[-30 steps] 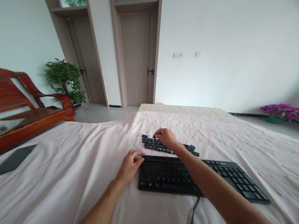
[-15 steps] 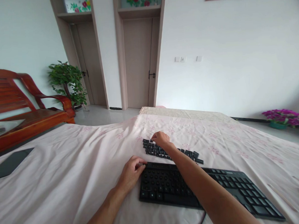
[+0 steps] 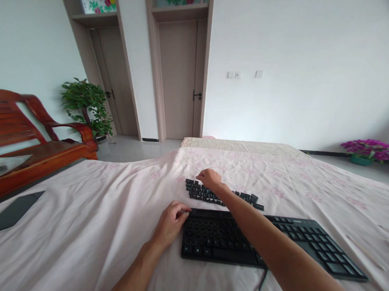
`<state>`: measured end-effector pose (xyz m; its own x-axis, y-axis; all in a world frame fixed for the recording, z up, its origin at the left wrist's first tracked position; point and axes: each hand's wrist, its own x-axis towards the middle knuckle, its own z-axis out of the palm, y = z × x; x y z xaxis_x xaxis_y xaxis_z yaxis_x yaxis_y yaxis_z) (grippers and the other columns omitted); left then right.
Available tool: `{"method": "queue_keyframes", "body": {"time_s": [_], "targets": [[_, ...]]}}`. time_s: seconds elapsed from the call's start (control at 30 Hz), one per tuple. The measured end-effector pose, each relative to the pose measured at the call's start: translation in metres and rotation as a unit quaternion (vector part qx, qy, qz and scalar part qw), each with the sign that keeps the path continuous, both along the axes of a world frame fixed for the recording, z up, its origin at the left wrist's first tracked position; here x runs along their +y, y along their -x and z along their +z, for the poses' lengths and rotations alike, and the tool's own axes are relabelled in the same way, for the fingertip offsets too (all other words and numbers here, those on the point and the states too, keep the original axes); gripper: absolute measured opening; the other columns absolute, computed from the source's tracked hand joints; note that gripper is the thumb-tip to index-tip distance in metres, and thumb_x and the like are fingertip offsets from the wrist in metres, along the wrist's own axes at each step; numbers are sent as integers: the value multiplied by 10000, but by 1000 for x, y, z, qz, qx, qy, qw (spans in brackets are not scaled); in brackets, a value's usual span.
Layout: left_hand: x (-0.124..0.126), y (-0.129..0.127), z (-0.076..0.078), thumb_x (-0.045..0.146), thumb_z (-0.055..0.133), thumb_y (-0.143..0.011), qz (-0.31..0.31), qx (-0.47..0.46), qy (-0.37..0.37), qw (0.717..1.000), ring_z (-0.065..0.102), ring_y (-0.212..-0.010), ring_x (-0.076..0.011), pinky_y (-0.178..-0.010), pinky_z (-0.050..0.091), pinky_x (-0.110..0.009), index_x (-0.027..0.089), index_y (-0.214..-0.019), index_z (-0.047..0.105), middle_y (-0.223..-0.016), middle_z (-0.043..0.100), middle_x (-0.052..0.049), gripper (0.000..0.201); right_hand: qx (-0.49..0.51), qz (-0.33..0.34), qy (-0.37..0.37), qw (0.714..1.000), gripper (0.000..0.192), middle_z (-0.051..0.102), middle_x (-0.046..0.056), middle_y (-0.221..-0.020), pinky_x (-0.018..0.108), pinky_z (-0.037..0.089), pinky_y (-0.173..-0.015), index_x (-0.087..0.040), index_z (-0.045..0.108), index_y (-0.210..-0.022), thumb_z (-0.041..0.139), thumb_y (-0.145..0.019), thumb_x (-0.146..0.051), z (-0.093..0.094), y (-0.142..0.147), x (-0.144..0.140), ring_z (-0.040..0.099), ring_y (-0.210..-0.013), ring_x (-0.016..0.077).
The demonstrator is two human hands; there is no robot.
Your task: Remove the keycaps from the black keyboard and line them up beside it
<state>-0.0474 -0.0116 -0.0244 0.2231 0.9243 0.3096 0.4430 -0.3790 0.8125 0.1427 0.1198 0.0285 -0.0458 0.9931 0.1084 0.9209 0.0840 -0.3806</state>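
Observation:
A black keyboard (image 3: 231, 257) lies on the pink-flowered cloth, and its left part shows bare round key posts where keycaps are off. At its upper left corner, my left hand (image 3: 170, 220) is closed, with thumb and fingers on the edge. Beyond the keyboard, loose black keycaps (image 3: 202, 193) lie in rough rows. Over their far left end, my right hand (image 3: 209, 179) is bent down, fingers pinched together at a keycap (image 3: 196, 182); the fingertips are partly hidden. My right forearm crosses above the keyboard and covers its middle.
A dark phone-like slab (image 3: 15, 211) lies at the cloth's left edge. Thin sticks (image 3: 366, 253) rest right of the keyboard, and its cable (image 3: 262, 283) runs toward me. A wooden bench (image 3: 60, 148), a leafy plant (image 3: 86, 103) and purple flowers (image 3: 372, 150) stand around.
The view has shifted very slightly. My right hand stays at the far left end of the keycaps with fingers pinched; my left hand keeps its place on the keyboard corner.

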Motion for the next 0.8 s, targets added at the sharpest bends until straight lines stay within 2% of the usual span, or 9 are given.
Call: {"method": "queue_keyframes", "body": {"time_s": [0.17, 0.3, 0.43, 0.57, 0.67, 0.8], "targets": [[-3, 0, 1, 186, 524, -829, 2, 6, -31, 1000, 581, -759, -140, -745, 465, -255, 191, -896, 670, -942, 611, -34, 161, 42, 51, -24, 998, 544, 715, 46, -898, 222, 412, -709, -206, 729, -874, 261, -977, -464, 25, -7, -37, 635, -823, 154], [-13, -5, 9, 229, 500, -875, 23, 38, -85, 995, 576, -807, -143, -766, 451, -252, 208, -895, 673, -948, 606, -33, 175, 103, 122, -58, 985, 527, 704, 3, -760, 224, 395, -667, -230, 713, -815, 271, -975, -467, 38, -18, -85, 614, -706, 134], [-26, -15, 18, 266, 496, -891, -3, 34, -91, 995, 580, -810, -152, -766, 453, -258, 210, -884, 676, -873, 621, -27, 188, 240, 187, -26, 952, 432, 693, 10, -756, 217, 417, -605, -194, 696, -916, 336, -958, -429, 31, -26, -133, 576, -609, 115], [-34, -24, 21, 264, 529, -871, -70, 19, -54, 996, 603, -834, -164, -781, 463, -267, 211, -877, 696, -869, 660, -29, 174, 306, 203, 25, 930, 271, 696, 12, -852, 219, 455, -628, -196, 643, -1062, 512, -879, -348, 17, -30, -163, 598, -682, 125], [-36, -25, 19, 259, 548, -859, -94, 11, -26, 995, 615, -838, -168, -783, 469, -270, 217, -882, 713, -878, 678, -28, 172, 299, 208, 29, 931, 217, 691, 11, -827, 224, 459, -648, -196, 659, -989, 526, -871, -321, 11, -31, -174, 604, -718, 134], [-35, -22, 19, 268, 519, -873, -99, 4, -7, 995, 611, -862, -170, -792, 470, -270, 224, -922, 713, -901, 679, -26, 205, 301, 212, 24, 929, 275, 681, 23, -806, 218, 452, -614, -182, 674, -882, 461, -911, -354, 9, -28, -181, 599, -719, 138]]}}
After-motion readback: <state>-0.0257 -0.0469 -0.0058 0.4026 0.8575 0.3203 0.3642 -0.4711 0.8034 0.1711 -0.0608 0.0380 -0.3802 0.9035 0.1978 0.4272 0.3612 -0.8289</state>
